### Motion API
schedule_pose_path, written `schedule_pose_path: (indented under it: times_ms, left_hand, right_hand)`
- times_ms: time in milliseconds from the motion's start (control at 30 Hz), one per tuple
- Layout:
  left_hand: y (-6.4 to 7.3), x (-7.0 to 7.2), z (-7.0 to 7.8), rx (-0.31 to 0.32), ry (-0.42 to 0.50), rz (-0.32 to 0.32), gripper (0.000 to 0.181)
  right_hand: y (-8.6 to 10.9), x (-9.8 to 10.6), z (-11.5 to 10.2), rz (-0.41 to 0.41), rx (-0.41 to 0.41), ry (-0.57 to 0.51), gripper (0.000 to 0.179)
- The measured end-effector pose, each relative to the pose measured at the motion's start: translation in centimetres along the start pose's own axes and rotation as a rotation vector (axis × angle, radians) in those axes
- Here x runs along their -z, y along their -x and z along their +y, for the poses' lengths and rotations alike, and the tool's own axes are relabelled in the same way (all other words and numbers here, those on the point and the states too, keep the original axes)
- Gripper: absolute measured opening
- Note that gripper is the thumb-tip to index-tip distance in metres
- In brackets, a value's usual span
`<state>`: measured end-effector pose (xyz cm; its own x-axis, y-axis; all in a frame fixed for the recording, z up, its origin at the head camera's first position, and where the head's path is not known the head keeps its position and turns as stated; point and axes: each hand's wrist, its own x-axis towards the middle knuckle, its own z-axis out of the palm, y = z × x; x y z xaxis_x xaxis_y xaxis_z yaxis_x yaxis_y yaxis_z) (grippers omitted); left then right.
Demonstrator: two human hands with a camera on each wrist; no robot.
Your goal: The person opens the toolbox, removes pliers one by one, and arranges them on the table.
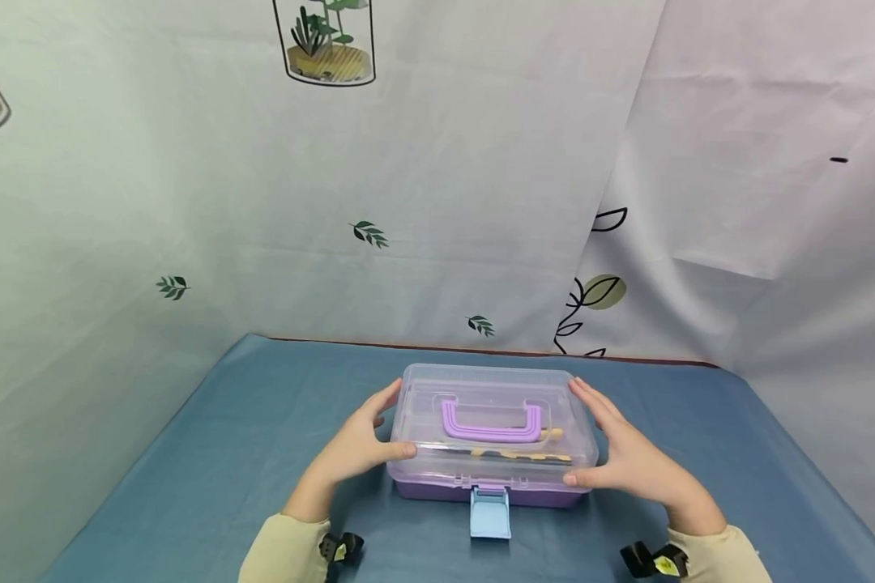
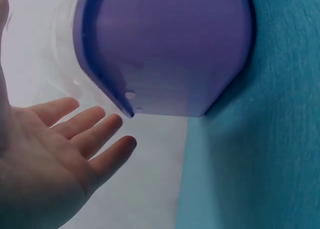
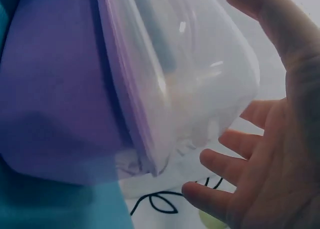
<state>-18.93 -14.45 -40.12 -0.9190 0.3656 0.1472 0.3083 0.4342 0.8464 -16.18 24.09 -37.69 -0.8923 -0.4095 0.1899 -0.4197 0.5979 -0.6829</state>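
A storage box (image 1: 490, 492) with a purple base sits on the blue cloth, its clear lid (image 1: 423, 397) down over it. The purple handle (image 1: 492, 435) lies folded on the lid, and a light blue latch (image 1: 490, 517) sticks out at the front. Through the lid show yellowish and dark items, their kind unclear. My left hand (image 1: 356, 444) is at the left end, thumb over the lid's front corner; the left wrist view shows its fingers spread beside the base. At the right end my right hand (image 1: 634, 461) has its fingers extended along the lid's side.
Blue cloth (image 1: 189, 470) covers the table, whose back edge meets a pale printed curtain (image 1: 437, 162). More curtain hangs along the left and right sides. Black camera mounts (image 1: 340, 549) are strapped at both wrists.
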Motion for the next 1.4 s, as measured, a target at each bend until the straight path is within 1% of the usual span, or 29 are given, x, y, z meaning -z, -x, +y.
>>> schedule_pose_path:
  times_ms: [67,167,300,467,633,800,1067,1267,1400]
  left_hand:
    - [0.1,0.1,0.0,0.005,0.003,-0.024,0.104]
    - [0.2,0.4,0.0,0.029,0.017,-0.068,0.106]
    - [0.3,0.6,-0.1,0.058,0.013,-0.119,0.112]
    - [0.5,0.6,-0.2,0.077,-0.022,-0.172,0.126]
    - [0.6,0.5,-0.2,0.089,-0.017,-0.209,0.131]
    - [0.6,0.3,-0.2,0.093,-0.046,-0.223,0.132]
    - [0.6,0.2,0.0,0.089,-0.074,-0.225,0.132]
    - [0.6,0.2,-0.1,0.081,-0.116,-0.198,0.131]
    - [0.6,0.2,-0.2,0.085,-0.130,-0.189,0.132]
  right_hand:
    - [0.1,0.0,0.3,-0.020,-0.016,-0.016,0.117]
    - [0.3,0.2,0.8,-0.044,-0.040,-0.028,0.120]
    - [0.5,0.3,1.2,-0.084,-0.077,-0.048,0.123]
    - [0.4,0.1,1.4,-0.120,-0.094,-0.095,0.129]
    - [0.3,0.0,1.7,-0.149,-0.110,-0.124,0.134]
    - [0.4,0.0,1.8,-0.171,-0.115,-0.146,0.136]
    - [0.5,-0.3,1.5,-0.179,-0.130,-0.143,0.142]
    - [0.3,-0.6,1.7,-0.172,-0.113,-0.150,0.146]
    - [0.2,-0.8,1.8,-0.162,-0.117,-0.120,0.148]
